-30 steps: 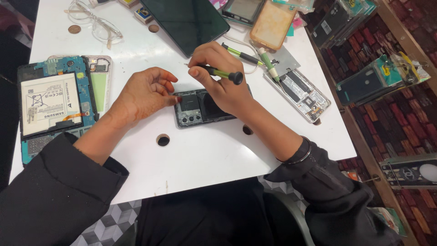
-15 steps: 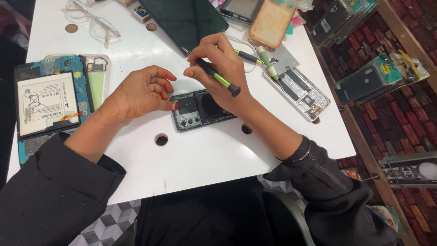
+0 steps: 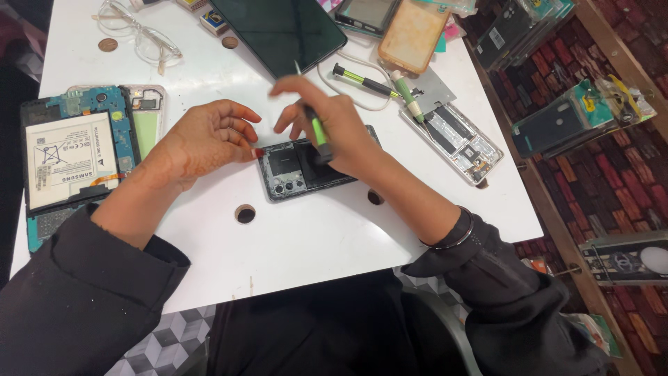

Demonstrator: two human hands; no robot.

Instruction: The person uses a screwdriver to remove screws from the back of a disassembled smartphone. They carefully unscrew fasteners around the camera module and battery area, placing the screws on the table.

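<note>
An opened dark phone (image 3: pixel 296 169) lies back-up on the white table (image 3: pixel 334 230), its camera cluster toward me. My left hand (image 3: pixel 202 139) rests on the table with its fingertips pressing the phone's left edge. My right hand (image 3: pixel 334 125) hovers over the phone's right half and holds a green-and-black screwdriver (image 3: pixel 316 129) tilted, its metal tip pointing up and away from me. The index finger and thumb are spread above the phone.
An opened tablet with a white battery (image 3: pixel 66 160) lies at the left. Clear glasses (image 3: pixel 139 35) and a dark tablet (image 3: pixel 285 31) sit at the back. A second screwdriver (image 3: pixel 365 80), a tan case (image 3: pixel 414 35) and another opened phone (image 3: pixel 459 143) lie at the right. Round holes (image 3: pixel 245 214) pierce the tabletop.
My right hand has turned the screwdriver from lying across the phone to tip-up, and its fingers have spread. My left hand has stayed on the phone's edge.
</note>
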